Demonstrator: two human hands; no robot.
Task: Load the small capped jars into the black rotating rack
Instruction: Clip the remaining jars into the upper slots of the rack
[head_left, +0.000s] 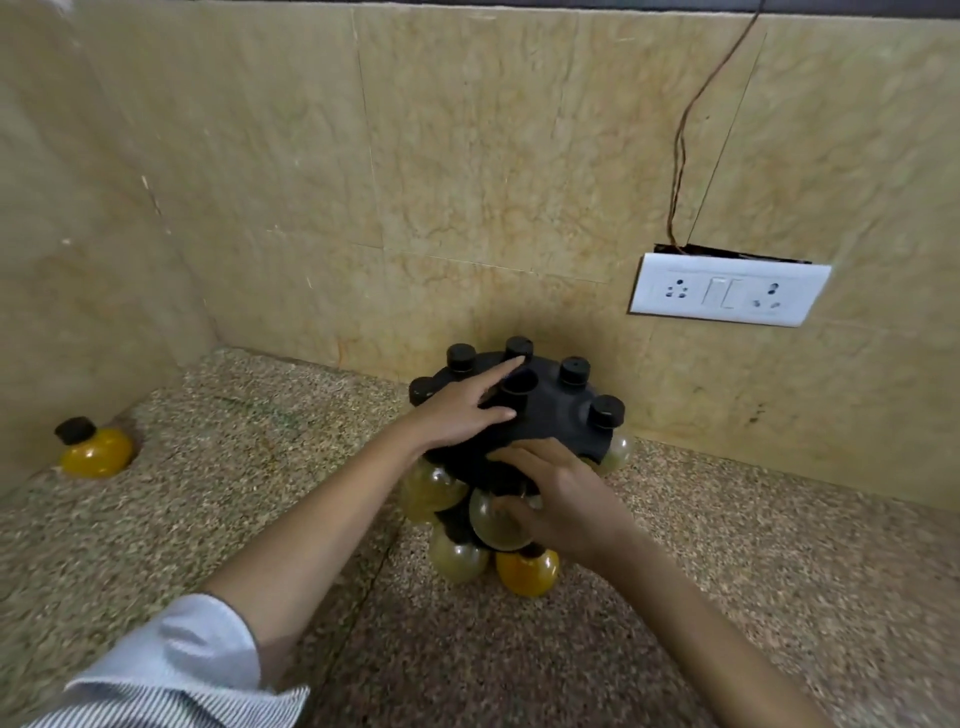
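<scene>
The black rotating rack (558, 415) stands on the speckled counter near the back wall. Several black jar caps poke up through its top, and round glass jars hang below its rim. My left hand (462, 410) rests flat on the rack's top, fingers straight, beside the central tube. My right hand (561, 499) grips a round, clear jar (493, 525) at the rack's near rim. Below it sit an amber jar (527, 571) and a pale jar (457, 558). One loose yellow jar (93, 449) with a black cap lies far left by the side wall.
A white switch and socket plate (727, 288) is on the back wall to the right, with a thin wire running up from it. The beige tiled walls meet in a corner at the left. The speckled stone counter (753, 571) stretches out on both sides of the rack.
</scene>
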